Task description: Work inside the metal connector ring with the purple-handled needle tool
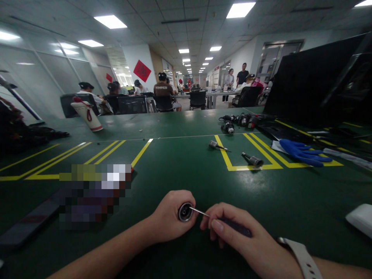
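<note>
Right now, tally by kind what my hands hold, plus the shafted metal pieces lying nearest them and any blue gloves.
Round hollow part, left hand: 1
Thin-shafted tool, right hand: 1
Shafted metal pieces: 2
Blue glove: 1
Total: 5

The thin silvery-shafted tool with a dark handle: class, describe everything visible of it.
The thin, dark-handled tool looks like a screwdriver: straight, metallic-looking shaft, handle partly hidden by the right hand, which grips it. It slants, tip leftward, at the mouth of a round, hollow, silvery-rimmed part in the left hand; contact is unclear.
</note>
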`<move>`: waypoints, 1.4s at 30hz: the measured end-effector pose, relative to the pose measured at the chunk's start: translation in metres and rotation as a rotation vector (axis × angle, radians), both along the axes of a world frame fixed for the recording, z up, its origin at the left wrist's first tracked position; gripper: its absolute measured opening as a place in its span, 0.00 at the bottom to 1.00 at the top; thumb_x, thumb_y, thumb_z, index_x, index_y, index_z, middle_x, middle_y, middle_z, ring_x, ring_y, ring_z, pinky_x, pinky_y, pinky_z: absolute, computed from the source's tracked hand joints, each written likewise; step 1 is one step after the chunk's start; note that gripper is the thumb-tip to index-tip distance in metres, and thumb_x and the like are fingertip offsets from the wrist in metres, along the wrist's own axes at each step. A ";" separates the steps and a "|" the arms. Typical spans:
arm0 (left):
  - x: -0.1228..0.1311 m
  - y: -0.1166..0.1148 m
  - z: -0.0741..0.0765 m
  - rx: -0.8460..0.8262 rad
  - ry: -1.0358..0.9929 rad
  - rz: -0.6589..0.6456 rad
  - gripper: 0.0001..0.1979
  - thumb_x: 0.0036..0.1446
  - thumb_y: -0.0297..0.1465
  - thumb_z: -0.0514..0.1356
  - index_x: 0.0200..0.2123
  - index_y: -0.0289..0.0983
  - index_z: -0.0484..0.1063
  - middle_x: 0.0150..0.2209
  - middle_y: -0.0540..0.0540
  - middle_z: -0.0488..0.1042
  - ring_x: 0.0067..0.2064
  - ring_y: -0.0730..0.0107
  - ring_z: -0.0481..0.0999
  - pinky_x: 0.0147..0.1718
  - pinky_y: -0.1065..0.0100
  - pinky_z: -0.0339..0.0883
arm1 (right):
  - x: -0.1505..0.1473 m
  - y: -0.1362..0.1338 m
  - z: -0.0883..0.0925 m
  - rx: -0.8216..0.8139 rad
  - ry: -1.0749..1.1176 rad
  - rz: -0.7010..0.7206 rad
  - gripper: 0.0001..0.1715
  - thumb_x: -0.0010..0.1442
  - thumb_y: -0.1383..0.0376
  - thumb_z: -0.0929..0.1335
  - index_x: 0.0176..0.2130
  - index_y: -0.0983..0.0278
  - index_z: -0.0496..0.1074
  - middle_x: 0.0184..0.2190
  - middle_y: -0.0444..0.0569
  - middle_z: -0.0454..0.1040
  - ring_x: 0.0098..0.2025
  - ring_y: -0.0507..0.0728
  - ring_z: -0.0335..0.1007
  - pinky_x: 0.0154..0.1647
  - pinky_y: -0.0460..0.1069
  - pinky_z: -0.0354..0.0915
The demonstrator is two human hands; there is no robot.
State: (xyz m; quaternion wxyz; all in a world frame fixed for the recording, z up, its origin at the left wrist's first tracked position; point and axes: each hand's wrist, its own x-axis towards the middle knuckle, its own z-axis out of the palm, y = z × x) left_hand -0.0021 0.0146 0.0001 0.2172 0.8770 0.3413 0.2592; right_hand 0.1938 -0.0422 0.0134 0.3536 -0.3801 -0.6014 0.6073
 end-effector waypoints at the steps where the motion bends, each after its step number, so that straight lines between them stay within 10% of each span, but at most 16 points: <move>1: 0.000 0.000 0.000 -0.001 -0.005 -0.002 0.06 0.46 0.24 0.56 0.21 0.36 0.62 0.20 0.53 0.64 0.22 0.77 0.63 0.21 0.74 0.54 | 0.000 0.001 0.000 -0.026 0.029 -0.002 0.16 0.60 0.55 0.64 0.36 0.66 0.71 0.30 0.47 0.69 0.31 0.52 0.64 0.31 0.47 0.61; 19: 0.000 -0.001 0.003 -0.008 0.017 -0.009 0.07 0.48 0.25 0.56 0.22 0.36 0.61 0.20 0.52 0.65 0.22 0.76 0.64 0.22 0.74 0.55 | 0.001 0.003 0.000 -0.064 0.062 -0.015 0.17 0.60 0.56 0.64 0.37 0.66 0.72 0.29 0.47 0.70 0.30 0.52 0.64 0.30 0.47 0.62; 30: 0.000 -0.001 0.000 0.148 0.253 -0.075 0.03 0.49 0.27 0.58 0.27 0.37 0.64 0.24 0.51 0.68 0.27 0.71 0.66 0.27 0.70 0.57 | 0.001 -0.008 0.016 0.522 -0.370 0.001 0.12 0.62 0.65 0.60 0.32 0.64 0.70 0.31 0.51 0.72 0.35 0.57 0.66 0.38 0.52 0.62; 42: 0.000 -0.002 0.001 0.125 0.223 -0.123 0.05 0.51 0.26 0.57 0.28 0.37 0.61 0.25 0.52 0.67 0.27 0.72 0.66 0.28 0.70 0.57 | 0.001 0.006 0.004 -0.182 0.051 -0.120 0.15 0.56 0.59 0.64 0.26 0.67 0.72 0.26 0.49 0.72 0.30 0.54 0.66 0.33 0.49 0.62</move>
